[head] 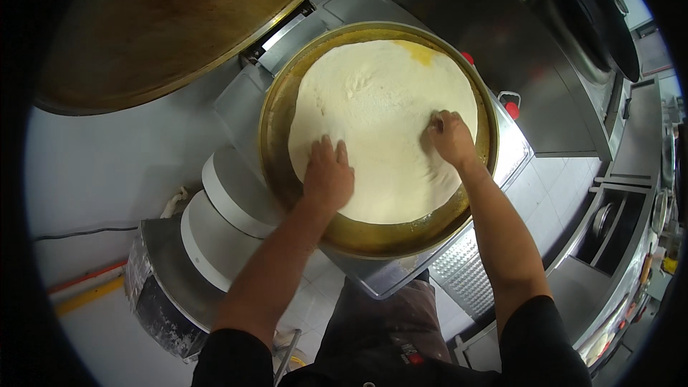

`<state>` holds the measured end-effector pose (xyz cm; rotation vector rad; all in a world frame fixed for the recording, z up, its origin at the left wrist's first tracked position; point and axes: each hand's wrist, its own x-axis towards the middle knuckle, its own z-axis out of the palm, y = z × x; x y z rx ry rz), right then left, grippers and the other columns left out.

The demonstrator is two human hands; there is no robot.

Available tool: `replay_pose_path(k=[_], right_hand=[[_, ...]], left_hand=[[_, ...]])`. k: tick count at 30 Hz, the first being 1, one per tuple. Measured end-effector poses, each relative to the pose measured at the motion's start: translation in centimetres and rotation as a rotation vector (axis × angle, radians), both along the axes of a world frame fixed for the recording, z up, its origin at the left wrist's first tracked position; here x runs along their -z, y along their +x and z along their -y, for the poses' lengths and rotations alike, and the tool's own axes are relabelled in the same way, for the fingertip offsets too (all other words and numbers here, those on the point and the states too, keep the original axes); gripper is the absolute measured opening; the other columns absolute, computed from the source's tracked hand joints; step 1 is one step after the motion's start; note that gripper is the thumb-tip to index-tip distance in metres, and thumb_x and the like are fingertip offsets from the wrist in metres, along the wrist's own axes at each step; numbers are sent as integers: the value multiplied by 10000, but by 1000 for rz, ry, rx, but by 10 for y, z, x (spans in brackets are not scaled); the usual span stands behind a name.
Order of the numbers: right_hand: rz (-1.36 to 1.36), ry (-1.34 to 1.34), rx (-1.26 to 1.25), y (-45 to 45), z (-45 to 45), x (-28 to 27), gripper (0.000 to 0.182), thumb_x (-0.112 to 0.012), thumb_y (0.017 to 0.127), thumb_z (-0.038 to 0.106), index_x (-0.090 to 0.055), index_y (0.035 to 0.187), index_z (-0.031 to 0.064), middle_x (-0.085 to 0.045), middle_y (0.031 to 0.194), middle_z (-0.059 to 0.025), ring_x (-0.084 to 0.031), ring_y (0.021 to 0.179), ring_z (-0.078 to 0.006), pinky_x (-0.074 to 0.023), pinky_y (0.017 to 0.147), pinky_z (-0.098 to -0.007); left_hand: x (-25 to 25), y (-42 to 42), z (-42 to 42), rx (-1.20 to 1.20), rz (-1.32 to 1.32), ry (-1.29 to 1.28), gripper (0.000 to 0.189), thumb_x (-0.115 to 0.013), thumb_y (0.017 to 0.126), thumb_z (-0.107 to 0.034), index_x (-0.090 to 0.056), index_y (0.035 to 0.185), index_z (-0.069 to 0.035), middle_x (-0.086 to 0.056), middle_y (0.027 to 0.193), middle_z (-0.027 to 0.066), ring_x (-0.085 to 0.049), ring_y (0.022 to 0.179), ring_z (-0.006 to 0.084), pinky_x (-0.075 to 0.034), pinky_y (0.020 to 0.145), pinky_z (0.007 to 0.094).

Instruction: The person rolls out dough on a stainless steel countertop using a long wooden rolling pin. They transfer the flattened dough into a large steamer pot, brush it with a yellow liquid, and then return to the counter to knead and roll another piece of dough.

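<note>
A large flat sheet of pale dough point(376, 118) lies in a round oiled metal pan point(376, 247) in front of me. Yellow oil shows on the dough near its far edge. My left hand point(329, 172) rests on the near left part of the dough, fingers slightly apart and pointing away from me. My right hand point(450, 137) is at the right part of the dough with its fingers curled; whether dough is pinched between them cannot be told.
A metal surface with red knobs point(511, 110) supports the pan. A big round lid-like metal plate point(177, 16) rises at the upper left. White round containers point(215, 242) stand at lower left; dark pans point(596, 21) sit at upper right. Steel counters point(580, 290) line the right.
</note>
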<state>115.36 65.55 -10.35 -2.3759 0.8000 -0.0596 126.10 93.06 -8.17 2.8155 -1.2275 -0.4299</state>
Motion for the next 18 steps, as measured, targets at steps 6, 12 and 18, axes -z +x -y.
replay_pose_path(k=[6,12,18], right_hand=[[113,-212,-106,15,-18,-22,381,-626,840,135,-628,1212,51,-633,1185,-227,-595,1120,-411,-513,949,-465],[-55,-378,-305,-27,-75,-28,556,-594,922,270,-488,1436,87,-457,1491,-185,-419,1383,-367,-349,1119,-536],[-141,-453,-313,-53,-73,-23,577,-556,963,311,-436,1482,89,-386,1550,-187,-340,1445,-371,-289,1153,-571]], left_hand=[[-32,-56,0,8,-253,42,498,-601,932,-235,-522,1306,85,-432,1393,324,-460,1286,445,-399,1104,507],[-22,16,40,298,49,-354,451,-618,929,-212,-583,1318,14,-488,1432,218,-429,1358,375,-348,1135,491],[3,64,76,264,121,-174,611,-560,981,-390,-462,1462,-27,-350,1578,171,-291,1477,337,-251,1192,517]])
